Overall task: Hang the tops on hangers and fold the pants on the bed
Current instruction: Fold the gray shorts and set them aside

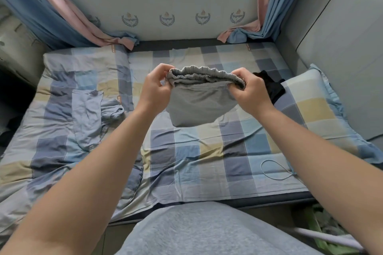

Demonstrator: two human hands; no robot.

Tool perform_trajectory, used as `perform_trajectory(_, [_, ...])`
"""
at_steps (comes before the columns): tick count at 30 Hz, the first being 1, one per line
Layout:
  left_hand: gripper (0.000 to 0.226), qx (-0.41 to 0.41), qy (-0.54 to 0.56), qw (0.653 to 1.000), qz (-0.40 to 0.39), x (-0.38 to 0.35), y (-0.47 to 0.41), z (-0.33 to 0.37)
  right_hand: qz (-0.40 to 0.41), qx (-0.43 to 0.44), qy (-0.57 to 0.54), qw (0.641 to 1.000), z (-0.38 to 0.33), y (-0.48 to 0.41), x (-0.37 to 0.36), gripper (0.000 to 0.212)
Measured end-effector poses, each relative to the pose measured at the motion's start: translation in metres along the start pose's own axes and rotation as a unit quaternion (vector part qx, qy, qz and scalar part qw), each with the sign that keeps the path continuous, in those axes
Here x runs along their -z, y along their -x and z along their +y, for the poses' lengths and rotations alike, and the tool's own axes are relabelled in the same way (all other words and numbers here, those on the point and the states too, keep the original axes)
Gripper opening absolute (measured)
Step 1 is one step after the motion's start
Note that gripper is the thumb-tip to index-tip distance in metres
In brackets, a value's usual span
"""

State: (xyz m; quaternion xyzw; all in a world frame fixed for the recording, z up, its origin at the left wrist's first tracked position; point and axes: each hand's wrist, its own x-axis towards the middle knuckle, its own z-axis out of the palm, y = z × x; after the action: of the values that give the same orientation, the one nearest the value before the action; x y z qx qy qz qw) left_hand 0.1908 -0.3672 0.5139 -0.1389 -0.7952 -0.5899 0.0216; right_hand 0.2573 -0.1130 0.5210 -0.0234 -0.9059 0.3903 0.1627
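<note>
Head view — both hands point(154, 87) pinch grey pants point(199, 101), waistband crosswise.

Grey elastic-waist pants point(199, 99) over the middle of the checked-sheet bed point(186, 161), left hand point(154, 87) and right hand point(251, 91) gripping the waistband ends. Crumpled pale-blue garment point(89, 118) on bed, left. Black cloth garment point(271, 87) far right, touching checked pillow point(310, 114). Thin cord loop point(275, 170) on bed, near right.
</note>
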Motion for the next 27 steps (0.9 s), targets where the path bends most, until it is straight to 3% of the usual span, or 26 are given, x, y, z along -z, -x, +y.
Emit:
perform_trajectory(4, [0.038, 0.073, -0.024, 0.997, -0.023, -0.006, 0.034, -0.042, -0.038, -0.02, 0.02, 0.999, 0.025, 0.039, -0.036, 0.009])
perform_trajectory(10, [0.036, 0.251, -0.108, 0.958, -0.092, -0.028, 0.138, -0.166, -0.2, -0.143, 0.099, 0.964, 0.096, 0.145, -0.129, 0.025])
perform_trajectory(18, [0.023, 0.443, -0.171, 0.857, -0.202, -0.077, 0.281, -0.352, -0.356, -0.296, 0.142, 0.875, 0.203, 0.299, -0.271, 0.015])
perform_trajectory(24, [0.021, 0.486, -0.22, 0.753, -0.385, -0.09, 0.371, -0.425, -0.474, -0.371, 0.161, 0.782, 0.241, 0.401, -0.321, 0.018])
perform_trajectory(27, [0.016, 0.493, -0.242, 0.697, -0.462, -0.085, 0.398, -0.435, -0.556, -0.403, 0.145, 0.713, 0.24, 0.426, -0.327, 0.015])
